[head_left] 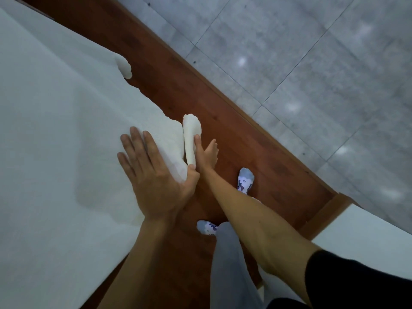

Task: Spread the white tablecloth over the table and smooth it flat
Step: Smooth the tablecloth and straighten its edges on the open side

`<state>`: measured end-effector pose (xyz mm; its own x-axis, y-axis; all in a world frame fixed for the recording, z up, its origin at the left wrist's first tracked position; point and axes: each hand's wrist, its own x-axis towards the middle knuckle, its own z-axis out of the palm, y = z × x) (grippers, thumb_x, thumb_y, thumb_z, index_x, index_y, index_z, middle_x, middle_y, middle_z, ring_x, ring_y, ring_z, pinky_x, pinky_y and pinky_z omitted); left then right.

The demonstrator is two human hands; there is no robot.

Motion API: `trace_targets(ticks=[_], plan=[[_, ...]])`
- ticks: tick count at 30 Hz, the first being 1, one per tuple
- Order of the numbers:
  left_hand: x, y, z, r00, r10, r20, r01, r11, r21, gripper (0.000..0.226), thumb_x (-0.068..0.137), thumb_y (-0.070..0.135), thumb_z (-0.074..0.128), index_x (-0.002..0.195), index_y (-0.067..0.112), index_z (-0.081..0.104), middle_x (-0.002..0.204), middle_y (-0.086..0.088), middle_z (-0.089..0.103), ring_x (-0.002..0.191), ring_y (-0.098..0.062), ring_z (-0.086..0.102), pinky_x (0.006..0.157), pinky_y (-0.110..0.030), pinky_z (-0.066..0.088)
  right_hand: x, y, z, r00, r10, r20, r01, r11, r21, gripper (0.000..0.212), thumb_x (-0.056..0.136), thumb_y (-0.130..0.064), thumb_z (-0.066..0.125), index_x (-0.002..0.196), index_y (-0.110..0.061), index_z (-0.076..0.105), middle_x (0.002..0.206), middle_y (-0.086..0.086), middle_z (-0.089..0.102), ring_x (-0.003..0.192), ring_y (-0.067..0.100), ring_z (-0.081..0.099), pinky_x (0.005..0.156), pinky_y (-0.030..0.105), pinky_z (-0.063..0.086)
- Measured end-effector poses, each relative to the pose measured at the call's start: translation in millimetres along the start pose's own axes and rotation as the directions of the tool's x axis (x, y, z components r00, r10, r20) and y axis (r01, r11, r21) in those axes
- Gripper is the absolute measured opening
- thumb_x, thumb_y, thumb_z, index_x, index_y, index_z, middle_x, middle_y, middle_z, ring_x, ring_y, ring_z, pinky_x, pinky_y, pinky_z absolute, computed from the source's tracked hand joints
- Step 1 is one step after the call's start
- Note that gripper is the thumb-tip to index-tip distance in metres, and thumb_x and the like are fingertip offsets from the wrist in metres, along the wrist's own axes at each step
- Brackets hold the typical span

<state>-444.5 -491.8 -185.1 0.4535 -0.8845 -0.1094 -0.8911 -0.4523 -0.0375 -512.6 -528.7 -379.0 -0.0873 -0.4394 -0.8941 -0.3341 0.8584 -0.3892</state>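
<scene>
The white tablecloth [55, 121] covers the table across the left half of the head view, its edge running diagonally from top left to bottom centre. My left hand [153, 175] lies flat on the cloth at the table's edge, fingers spread, thumb hooked over the side. My right hand [206, 153] reaches below the edge with fingers straight and touches a hanging fold of cloth [191, 139]. Another fold [124, 65] hangs further along the edge. The table itself is hidden under the cloth.
A red-brown wooden floor strip [223, 121] runs beside the table, with grey floor tiles [312, 63] beyond it. My feet in patterned socks [245, 180] stand on the wood. A white surface [365, 233] sits at the lower right.
</scene>
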Motion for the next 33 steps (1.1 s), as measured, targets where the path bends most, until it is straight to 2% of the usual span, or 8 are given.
trace_targets(ticks=[2,6,10,17,20,23,28,33], plan=[[0,0,0,1.000,0.004,0.010,-0.004,1.000,-0.002,0.103,0.082,0.070,0.038,0.158,0.004,0.019,0.166,-0.018,0.013,0.155,-0.037,0.007,0.124,-0.056,0.012,4,-10,-13,0.997,-0.007,0.080,0.008,1.000,-0.010,0.100,0.086,-0.082,0.037,0.161,-0.019,0.019,0.169,0.006,0.019,0.157,0.028,0.012,0.125,0.058,0.014],[0,1,-1,1.000,0.003,0.021,-0.003,1.000,0.001,0.105,0.080,0.069,0.043,0.159,0.004,0.017,0.167,-0.018,0.011,0.155,-0.037,0.006,0.124,-0.056,0.012,-3,-40,-41,0.885,-0.318,0.341,0.302,0.948,0.101,0.091,0.092,-0.076,0.042,0.162,-0.029,0.008,0.171,-0.005,0.007,0.156,0.015,0.013,0.124,0.045,0.014],[0,-2,0,1.000,0.017,0.025,-0.017,1.000,0.013,0.105,0.079,0.067,0.047,0.159,0.005,0.017,0.167,-0.018,0.012,0.155,-0.037,0.007,0.123,-0.057,0.014,-1,-40,-36,0.772,-0.406,0.489,0.508,0.856,-0.091,0.100,0.091,-0.070,0.053,0.160,-0.034,-0.010,0.170,-0.005,-0.013,0.157,0.019,0.001,0.123,0.046,0.013],[-1,-4,4,0.999,0.037,0.008,-0.037,0.999,-0.020,0.107,0.079,0.066,0.047,0.159,0.004,0.013,0.167,-0.019,0.009,0.155,-0.037,0.004,0.124,-0.057,0.011,56,-36,-18,0.937,-0.227,0.264,0.333,0.806,-0.489,0.113,0.086,-0.066,0.065,0.162,-0.020,-0.005,0.171,0.010,-0.006,0.158,0.027,0.000,0.125,0.055,0.002],[-2,-4,4,0.999,0.035,0.008,-0.035,0.999,-0.024,0.106,0.081,0.067,0.046,0.159,0.003,0.012,0.167,-0.020,0.007,0.155,-0.038,0.003,0.124,-0.057,0.009,51,-48,-22,0.977,-0.191,0.096,0.213,0.914,-0.345,0.087,0.098,-0.041,0.062,0.163,-0.016,0.009,0.171,0.009,0.002,0.157,0.028,0.008,0.127,0.050,0.012],[-1,-2,2,0.999,0.031,0.009,-0.030,0.998,-0.047,0.105,0.083,0.067,0.045,0.159,0.003,0.012,0.167,-0.020,0.008,0.155,-0.038,0.004,0.124,-0.057,0.010,-1,-60,-42,0.956,-0.280,0.087,0.290,0.948,-0.133,0.068,0.103,-0.047,0.049,0.161,-0.020,0.025,0.171,0.000,0.008,0.157,0.021,0.012,0.126,0.046,0.019],[-2,-2,2,1.000,0.023,-0.003,-0.023,0.999,-0.040,0.101,0.086,0.068,0.041,0.159,0.004,0.013,0.167,-0.019,0.008,0.155,-0.038,0.004,0.125,-0.054,0.006,-104,-26,-41,0.975,-0.223,-0.018,0.223,0.960,0.167,0.070,0.102,-0.060,0.039,0.161,-0.033,0.013,0.170,-0.010,0.008,0.155,0.016,0.015,0.122,0.041,0.019],[1,-2,13,0.999,-0.018,-0.037,0.018,1.000,0.016,0.097,0.092,0.065,0.049,0.160,0.010,0.007,0.168,-0.014,0.007,0.155,-0.034,0.003,0.126,-0.053,0.008,-126,-12,-22,0.980,-0.193,-0.055,0.194,0.981,0.019,0.082,0.092,-0.057,0.029,0.161,-0.016,0.014,0.169,0.004,-0.001,0.156,0.028,0.005,0.125,0.042,0.015]])
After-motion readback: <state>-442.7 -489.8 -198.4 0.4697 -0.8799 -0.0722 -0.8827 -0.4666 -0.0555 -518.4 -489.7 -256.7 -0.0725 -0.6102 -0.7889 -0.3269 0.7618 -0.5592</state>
